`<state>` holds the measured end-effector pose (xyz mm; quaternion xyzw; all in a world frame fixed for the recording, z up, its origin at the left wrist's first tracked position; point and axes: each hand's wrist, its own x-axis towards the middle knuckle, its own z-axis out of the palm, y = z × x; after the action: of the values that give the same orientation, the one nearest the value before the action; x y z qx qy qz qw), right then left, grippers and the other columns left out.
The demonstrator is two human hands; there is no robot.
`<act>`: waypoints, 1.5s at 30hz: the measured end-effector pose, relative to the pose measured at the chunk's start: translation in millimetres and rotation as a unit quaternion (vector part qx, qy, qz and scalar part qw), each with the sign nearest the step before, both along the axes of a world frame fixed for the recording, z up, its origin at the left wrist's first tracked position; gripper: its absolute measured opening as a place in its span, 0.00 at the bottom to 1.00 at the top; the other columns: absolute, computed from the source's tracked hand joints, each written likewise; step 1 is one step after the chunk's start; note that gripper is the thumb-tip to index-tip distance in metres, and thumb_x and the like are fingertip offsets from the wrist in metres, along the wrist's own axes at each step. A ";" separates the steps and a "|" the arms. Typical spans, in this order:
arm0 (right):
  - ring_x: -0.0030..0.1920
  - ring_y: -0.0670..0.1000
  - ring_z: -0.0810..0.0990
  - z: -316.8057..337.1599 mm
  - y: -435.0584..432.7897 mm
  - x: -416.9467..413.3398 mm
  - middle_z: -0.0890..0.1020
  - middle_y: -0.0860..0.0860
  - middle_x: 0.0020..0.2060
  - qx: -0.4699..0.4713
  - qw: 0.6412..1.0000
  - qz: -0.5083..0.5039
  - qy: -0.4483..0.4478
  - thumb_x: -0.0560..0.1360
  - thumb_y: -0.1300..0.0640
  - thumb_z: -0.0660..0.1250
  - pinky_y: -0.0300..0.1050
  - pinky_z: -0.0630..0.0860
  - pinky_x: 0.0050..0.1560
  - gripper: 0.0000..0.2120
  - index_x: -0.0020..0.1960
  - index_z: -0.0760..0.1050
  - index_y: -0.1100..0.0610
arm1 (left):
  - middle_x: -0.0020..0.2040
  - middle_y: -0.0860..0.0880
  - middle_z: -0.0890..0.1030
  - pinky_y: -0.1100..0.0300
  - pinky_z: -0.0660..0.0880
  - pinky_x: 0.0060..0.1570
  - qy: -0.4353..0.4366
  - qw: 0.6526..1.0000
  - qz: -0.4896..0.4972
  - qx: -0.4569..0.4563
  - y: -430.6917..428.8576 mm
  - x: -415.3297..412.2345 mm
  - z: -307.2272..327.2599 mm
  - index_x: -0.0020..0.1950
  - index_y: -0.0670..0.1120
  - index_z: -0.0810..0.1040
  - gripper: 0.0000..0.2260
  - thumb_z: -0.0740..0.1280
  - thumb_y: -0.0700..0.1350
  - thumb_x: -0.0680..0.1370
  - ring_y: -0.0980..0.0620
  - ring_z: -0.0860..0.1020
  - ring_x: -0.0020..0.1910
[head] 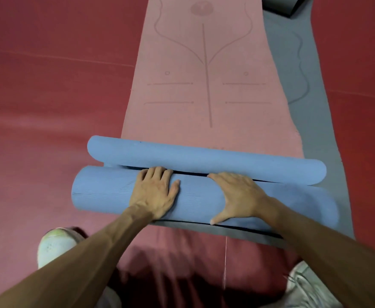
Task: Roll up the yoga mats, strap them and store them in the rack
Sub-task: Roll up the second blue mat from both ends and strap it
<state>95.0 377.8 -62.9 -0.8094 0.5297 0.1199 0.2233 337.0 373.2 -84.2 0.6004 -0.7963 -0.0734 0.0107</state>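
Note:
A blue yoga mat lies across the near end of a flat pink mat (204, 81). It forms two parallel rolls: a thick near roll (102, 192) and a thinner far roll (204, 156). My left hand (155, 192) lies flat on top of the near roll, fingers reaching into the gap between the rolls. My right hand (237, 194) presses the same roll a little to the right, thumb spread toward me. A grey mat (311, 112) lies flat under and to the right of the pink one.
Red floor (49, 85) surrounds the mats. A dark grey rolled mat (280, 5) sits at the top right. My white shoes show at the bottom left (53, 245) and bottom right (302, 283). A thin white string (225, 263) hangs between them.

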 end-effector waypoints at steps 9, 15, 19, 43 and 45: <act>0.57 0.52 0.73 -4.4 -10.7 -2.2 0.73 0.48 0.58 -0.131 0.991 0.006 -0.025 0.69 0.23 0.45 0.47 0.65 0.61 0.45 0.71 0.66 0.54 | 0.52 0.51 0.75 0.53 0.67 0.56 0.025 0.999 0.032 -0.003 -24.0 -5.5 -3.5 0.56 0.49 0.74 0.25 0.46 0.61 0.75 0.49 0.74 0.52; 0.51 0.51 0.72 -10.6 -17.5 -4.7 0.74 0.48 0.52 -0.189 0.977 -0.049 -0.091 0.77 0.34 0.50 0.45 0.64 0.56 0.30 0.66 0.69 0.55 | 0.50 0.51 0.74 0.54 0.68 0.53 0.049 0.998 0.022 -0.021 -29.8 -5.3 -0.8 0.54 0.47 0.73 0.22 0.49 0.60 0.75 0.49 0.74 0.50; 0.54 0.51 0.71 -6.0 -37.9 -2.7 0.74 0.48 0.53 -0.186 0.972 -0.110 -0.088 0.77 0.38 0.53 0.46 0.65 0.59 0.27 0.67 0.68 0.54 | 0.50 0.51 0.73 0.56 0.66 0.55 0.073 0.997 0.014 0.004 -56.0 -7.5 5.6 0.52 0.47 0.71 0.20 0.49 0.59 0.74 0.49 0.72 0.50; 0.64 0.57 0.69 -10.2 -46.4 -16.0 0.68 0.56 0.64 -0.163 0.984 -0.033 0.065 0.45 0.23 0.70 0.54 0.58 0.65 0.65 0.75 0.60 0.55 | 0.50 0.47 0.74 0.52 0.70 0.48 0.132 0.990 0.041 0.013 -134.6 -21.6 17.8 0.52 0.46 0.73 0.10 0.61 0.50 0.76 0.44 0.74 0.48; 0.68 0.53 0.63 -5.1 -53.7 -14.8 0.63 0.51 0.66 -0.130 0.989 -0.037 0.062 0.50 0.28 0.72 0.52 0.55 0.69 0.63 0.77 0.52 0.50 | 0.51 0.48 0.74 0.54 0.69 0.50 0.117 0.992 0.047 0.023 -115.3 -19.8 18.7 0.52 0.48 0.75 0.11 0.60 0.53 0.77 0.44 0.73 0.49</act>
<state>80.2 324.1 -68.0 -0.8025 0.5829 0.0919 0.0876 317.1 257.9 -65.6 0.6247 -0.7584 -0.1607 0.0940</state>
